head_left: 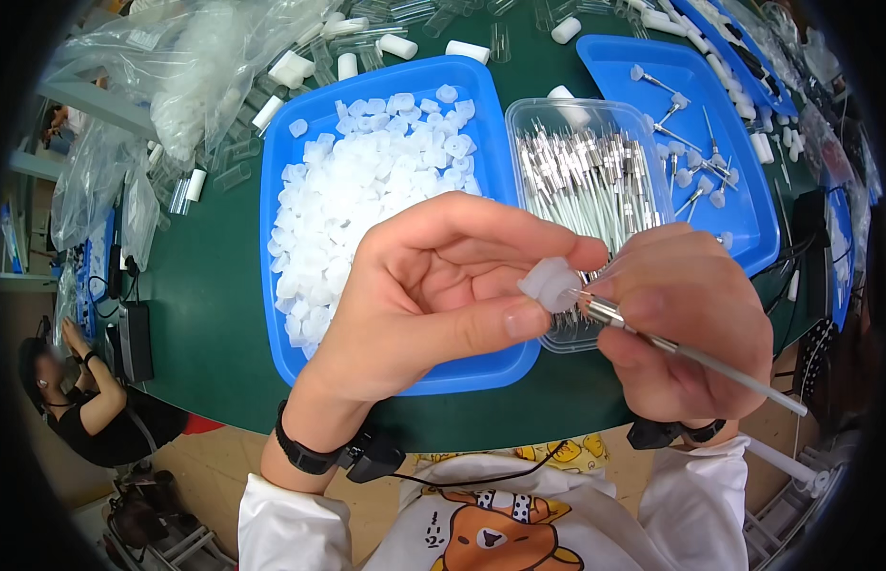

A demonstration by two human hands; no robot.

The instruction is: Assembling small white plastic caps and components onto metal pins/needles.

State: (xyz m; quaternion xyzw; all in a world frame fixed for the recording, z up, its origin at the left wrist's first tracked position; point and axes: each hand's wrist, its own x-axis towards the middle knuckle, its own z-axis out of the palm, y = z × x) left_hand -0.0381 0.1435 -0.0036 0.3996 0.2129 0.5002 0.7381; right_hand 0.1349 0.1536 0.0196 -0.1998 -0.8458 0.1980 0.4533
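White plastic meets steel at the centre of the view: the left hand (433, 295) pinches a small translucent cap (550, 284) between thumb and forefinger, while the right hand (686, 324) closes its fingers round a slim metal pin (690, 354) whose tip sits right at the cap's mouth. The pin's white shaft trails away from the grip, down and to the right.

The step in hand looks like seating the cap on the pin's end. The next move probably calls for keeping the two in line and pressing them straight together, since a tilted pin could skid off the soft plastic.

Counted: one cap and one pin in the grip. Beyond the left hand lies one blue tray (272, 190) heaped with loose caps, too many to count. Just behind the grip stands one clear tub (519, 119) packed with bare pins, also uncountable. Farther off to the right, a second blue tray (748, 238) holds roughly a dozen capped pins.
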